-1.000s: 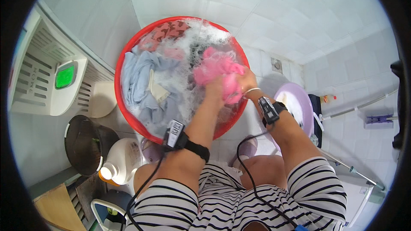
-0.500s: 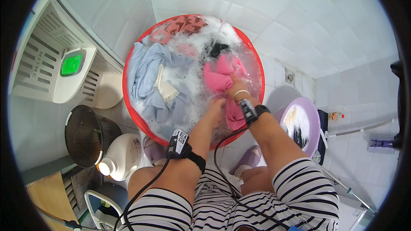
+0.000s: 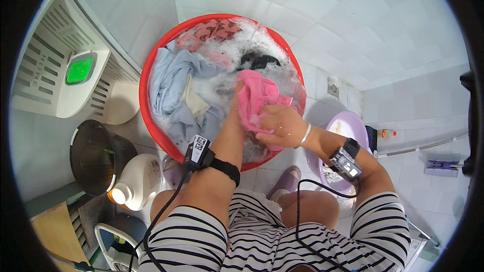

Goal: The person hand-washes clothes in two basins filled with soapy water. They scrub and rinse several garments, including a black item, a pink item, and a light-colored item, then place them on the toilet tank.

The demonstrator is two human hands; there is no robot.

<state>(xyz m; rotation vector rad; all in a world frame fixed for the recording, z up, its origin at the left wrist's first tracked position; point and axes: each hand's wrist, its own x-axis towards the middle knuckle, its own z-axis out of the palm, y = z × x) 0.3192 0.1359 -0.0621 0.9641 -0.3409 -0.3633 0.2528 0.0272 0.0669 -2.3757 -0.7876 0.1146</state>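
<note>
A wet pink cloth [image 3: 259, 93] is lifted over the soapy water in a big red tub [image 3: 145, 90]. My right hand [image 3: 283, 125] grips its near right part, fingers curled into the fabric. My left hand [image 3: 237, 102] holds the cloth from its left side, its fingers mostly covered by the folds. In the foam lie a light blue garment [image 3: 169, 78] with a cream piece [image 3: 194, 102], a patterned pinkish-red cloth [image 3: 209, 32] and a black cloth [image 3: 259, 60] just beyond the pink one.
A purple basin [image 3: 348, 118] with wet laundry stands right of the tub. On the left are a dark bucket [image 3: 98, 158], a white jug [image 3: 141, 181] and a slotted white shelf [image 3: 45, 70]. Tiled walls [image 3: 353, 30] rise behind; a floor drain [image 3: 333, 88] lies to the right.
Both hands have raised the pink cloth out of the water, bunching it. My right hand has shifted its grip nearer and to the right; my left hand has moved farther forward. More black cloth shows.
</note>
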